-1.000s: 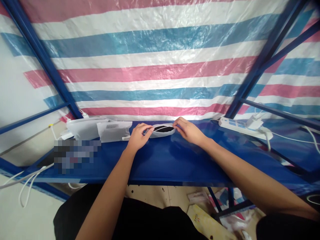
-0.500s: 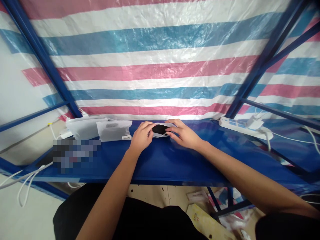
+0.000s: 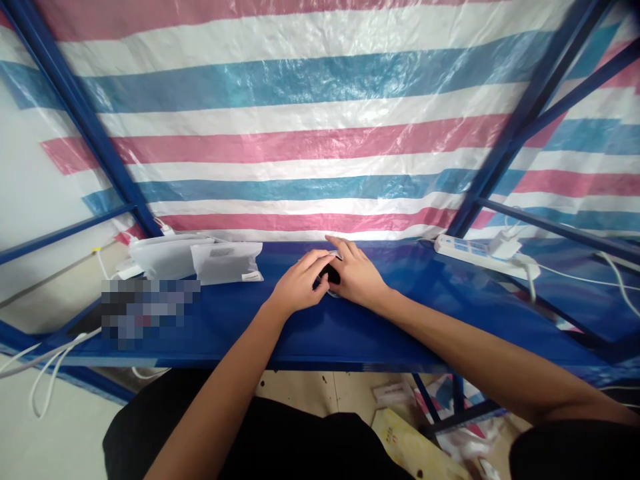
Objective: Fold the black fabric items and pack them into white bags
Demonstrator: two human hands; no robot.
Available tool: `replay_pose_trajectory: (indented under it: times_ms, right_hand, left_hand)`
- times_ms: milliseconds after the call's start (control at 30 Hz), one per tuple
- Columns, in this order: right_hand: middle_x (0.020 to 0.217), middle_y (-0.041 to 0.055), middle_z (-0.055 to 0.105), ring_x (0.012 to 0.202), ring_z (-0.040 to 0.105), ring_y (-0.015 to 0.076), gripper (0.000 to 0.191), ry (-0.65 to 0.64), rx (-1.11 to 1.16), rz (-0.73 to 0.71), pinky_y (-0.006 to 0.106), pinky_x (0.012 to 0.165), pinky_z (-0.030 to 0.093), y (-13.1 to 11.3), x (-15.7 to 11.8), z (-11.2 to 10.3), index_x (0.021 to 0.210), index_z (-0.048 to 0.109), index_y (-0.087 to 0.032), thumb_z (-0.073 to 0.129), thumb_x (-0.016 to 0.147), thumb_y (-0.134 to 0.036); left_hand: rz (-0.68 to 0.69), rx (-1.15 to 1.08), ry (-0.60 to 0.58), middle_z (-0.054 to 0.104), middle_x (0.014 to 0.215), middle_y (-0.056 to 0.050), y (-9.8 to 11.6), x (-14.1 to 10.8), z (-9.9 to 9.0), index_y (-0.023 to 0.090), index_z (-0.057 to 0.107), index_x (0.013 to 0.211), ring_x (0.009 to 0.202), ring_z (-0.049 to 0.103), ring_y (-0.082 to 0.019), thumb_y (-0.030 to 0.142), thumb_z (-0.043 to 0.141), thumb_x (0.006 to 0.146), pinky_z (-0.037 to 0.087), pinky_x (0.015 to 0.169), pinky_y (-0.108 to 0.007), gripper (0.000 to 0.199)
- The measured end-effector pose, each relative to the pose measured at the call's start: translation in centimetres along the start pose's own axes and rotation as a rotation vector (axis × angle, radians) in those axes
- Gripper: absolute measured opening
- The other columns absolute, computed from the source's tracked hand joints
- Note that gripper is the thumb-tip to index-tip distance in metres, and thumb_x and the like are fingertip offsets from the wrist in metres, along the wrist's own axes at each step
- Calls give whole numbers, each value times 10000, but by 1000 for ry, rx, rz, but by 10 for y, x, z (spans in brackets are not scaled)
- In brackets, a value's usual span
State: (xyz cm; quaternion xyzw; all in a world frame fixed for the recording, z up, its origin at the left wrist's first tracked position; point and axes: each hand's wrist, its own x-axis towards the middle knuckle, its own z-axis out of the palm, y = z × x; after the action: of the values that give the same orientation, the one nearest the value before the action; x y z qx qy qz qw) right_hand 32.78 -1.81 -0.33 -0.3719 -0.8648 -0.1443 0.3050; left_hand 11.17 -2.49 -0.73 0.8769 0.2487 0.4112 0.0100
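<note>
A small, dark, flat object [image 3: 331, 273] with a whitish, translucent edge around it sits low over the blue shelf, between my hands; its exact kind is hard to make out. My left hand [image 3: 297, 283] curls over its left side, thumb and fingers bent on it. From the right, my right hand [image 3: 361, 277] is wrapped around the other side, its index finger stretched forward. The fingers cover most of the object. To the left of my left hand, a frosted pouch [image 3: 226, 262] with a small label lies apart from it.
A larger frosted pouch [image 3: 167, 255] is behind the first. On the right of the blue shelf [image 3: 320, 340] lies a white power strip [image 3: 465, 252] with a plugged adapter [image 3: 505, 241]. White cables hang at the left. A striped plastic sheet [image 3: 310, 143] covers the back.
My left hand has moved right and come close to my right hand. The dark object has shifted slightly right and is more covered by the fingers.
</note>
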Motion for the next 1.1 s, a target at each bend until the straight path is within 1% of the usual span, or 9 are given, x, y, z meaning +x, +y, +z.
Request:
replay_pose_trajectory:
  times_ms: [100,267,400,500,600,700,800,933,1100]
  right_hand:
    - [1400,201,675,1246,644,438,460,-57,-34,32,648,1017,593,8,0,5,1296,707,-199,843,856,-206]
    - [1340,133,711,1168,709,357,324,24,145,42,544,1020,618,15,2,3,1166,744,-241,803,849,-208]
    - [1299,118,700,1176,722,319,264,106,461,31,477,1005,633,10,2,-7,1096,757,-247,809,838,-236]
    - [1273,120,699,1192,708,316,161,159,607,63,488,1020,614,11,3,-13,999,772,-247,828,848,-261]
    - [1313,121,680,1238,688,310,134,159,777,147,493,1065,587,19,4,-15,1001,812,-251,828,878,-300]
    - [1320,108,680,1281,665,314,199,165,980,275,498,1103,560,26,5,-15,1035,847,-258,862,864,-359]
    - [1271,82,721,1192,697,298,238,185,1221,445,472,1038,587,28,6,-15,996,852,-248,902,815,-395]
    - [971,45,795,919,755,269,250,200,1550,672,453,917,627,29,8,-15,972,821,-244,894,797,-408]
    - [1066,66,843,1042,791,344,375,197,1728,690,533,947,648,32,12,-13,1108,762,-268,849,850,-526]
  left_hand:
    - [-35,-87,10,613,1559,-128,-6,-4,-10,283,542,1570,1456,598,-318,284,697,1001,496,1251,-484,590]
    - [-241,-157,54,552,1652,-163,-35,-13,-18,279,412,1667,1487,581,-362,446,977,776,501,1227,-519,1068]
    - [-324,-197,-105,799,1322,-78,-52,-14,-17,266,743,1366,1178,764,-302,295,802,907,608,977,-392,463]
    - [-413,-217,-112,825,952,-4,-50,-10,-19,222,833,1019,858,746,-223,283,746,916,549,743,-282,148]
    - [-530,-246,-57,707,709,37,-46,-7,-24,195,801,841,665,609,-160,429,833,874,423,608,-246,239]
    - [-612,-332,-21,684,662,24,-46,-6,-28,182,764,744,608,554,-145,577,858,848,372,573,-256,419]
    - [-615,-439,3,750,716,-15,-48,-6,-29,186,778,730,663,637,-177,598,835,876,449,634,-276,441]
    - [-700,-540,49,778,731,-39,-52,-7,-28,188,811,765,698,695,-203,590,864,858,522,692,-301,416]
    - [-779,-756,149,807,835,-66,-63,-8,-21,166,839,861,787,735,-220,577,917,811,593,800,-345,422]
